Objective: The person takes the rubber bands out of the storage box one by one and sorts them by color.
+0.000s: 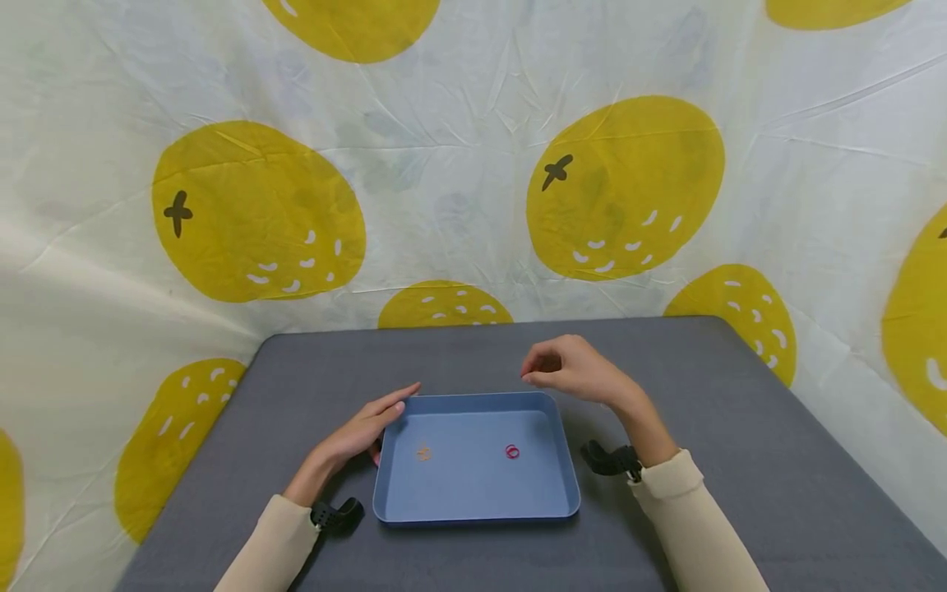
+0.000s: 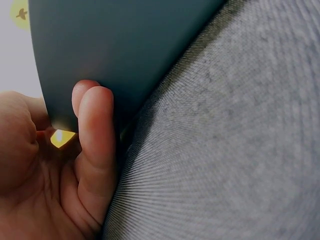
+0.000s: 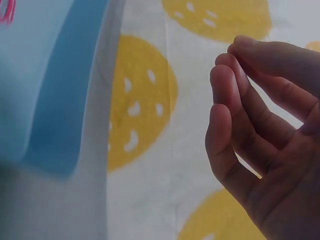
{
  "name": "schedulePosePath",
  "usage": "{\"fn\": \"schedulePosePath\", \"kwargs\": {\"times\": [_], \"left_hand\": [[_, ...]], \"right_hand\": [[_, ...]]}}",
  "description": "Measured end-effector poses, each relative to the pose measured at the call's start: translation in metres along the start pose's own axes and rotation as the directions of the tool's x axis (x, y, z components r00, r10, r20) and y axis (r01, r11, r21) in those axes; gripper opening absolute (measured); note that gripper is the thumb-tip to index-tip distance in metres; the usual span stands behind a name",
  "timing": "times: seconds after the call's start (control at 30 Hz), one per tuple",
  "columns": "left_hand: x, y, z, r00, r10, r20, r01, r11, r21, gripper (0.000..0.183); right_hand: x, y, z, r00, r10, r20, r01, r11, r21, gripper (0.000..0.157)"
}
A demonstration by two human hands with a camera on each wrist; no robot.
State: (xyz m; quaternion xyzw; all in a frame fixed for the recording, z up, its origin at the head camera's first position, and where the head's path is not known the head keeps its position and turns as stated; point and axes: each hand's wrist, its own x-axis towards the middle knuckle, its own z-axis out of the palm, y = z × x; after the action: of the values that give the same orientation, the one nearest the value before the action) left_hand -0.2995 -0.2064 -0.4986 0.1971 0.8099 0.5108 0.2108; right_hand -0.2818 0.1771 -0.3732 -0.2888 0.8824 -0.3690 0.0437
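Note:
A shallow blue tray (image 1: 473, 501) lies on the grey table. Inside it, small orange loops (image 1: 424, 453) sit left and red loops (image 1: 512, 451), like rubber bands, sit right. My left hand (image 1: 367, 426) grips the tray's far left corner; in the left wrist view its curled fingers (image 2: 96, 130) press the outer wall. Beyond the far right corner, my right hand (image 1: 577, 370) is raised with thumb and fingertips drawn together. In the right wrist view these fingertips (image 3: 222, 75) show nothing between them, though a tiny thing could be hidden.
The grey tabletop (image 1: 333, 362) surrounds the tray. A white cloth (image 1: 459, 205) printed with yellow fruit hangs behind and at both sides of the table. Black straps with a camera mount (image 1: 610, 459) sit on both wrists.

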Motion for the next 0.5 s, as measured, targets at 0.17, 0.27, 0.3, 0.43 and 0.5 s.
{"fn": "schedulePosePath", "kwargs": {"times": [0.17, 0.27, 0.3, 0.43, 0.5], "left_hand": [[0.001, 0.001, 0.001, 1.0, 0.004, -0.002, -0.004, 1.0, -0.003, 0.047], [0.001, 0.001, 0.002, 1.0, -0.009, -0.006, 0.009, 1.0, -0.004, 0.046], [0.002, 0.001, 0.002, 1.0, -0.014, -0.008, 0.014, 1.0, -0.005, 0.046], [0.003, 0.002, 0.002, 0.999, -0.041, -0.011, 0.041, 0.999, -0.013, 0.045], [0.004, 0.002, 0.002, 0.999, -0.052, -0.011, 0.052, 0.998, -0.019, 0.045]], "right_hand": [[0.024, -0.013, 0.021, 0.993, -0.084, 0.077, 0.087, 0.995, -0.039, 0.007], [0.039, -0.02, 0.037, 0.982, -0.122, 0.145, 0.131, 0.99, -0.054, 0.008], [0.043, -0.022, 0.042, 0.977, -0.134, 0.167, 0.144, 0.988, -0.055, 0.008], [0.058, -0.029, 0.063, 0.957, -0.159, 0.242, 0.177, 0.983, -0.055, 0.005], [0.063, -0.031, 0.073, 0.949, -0.163, 0.269, 0.182, 0.982, -0.05, 0.005]]}}
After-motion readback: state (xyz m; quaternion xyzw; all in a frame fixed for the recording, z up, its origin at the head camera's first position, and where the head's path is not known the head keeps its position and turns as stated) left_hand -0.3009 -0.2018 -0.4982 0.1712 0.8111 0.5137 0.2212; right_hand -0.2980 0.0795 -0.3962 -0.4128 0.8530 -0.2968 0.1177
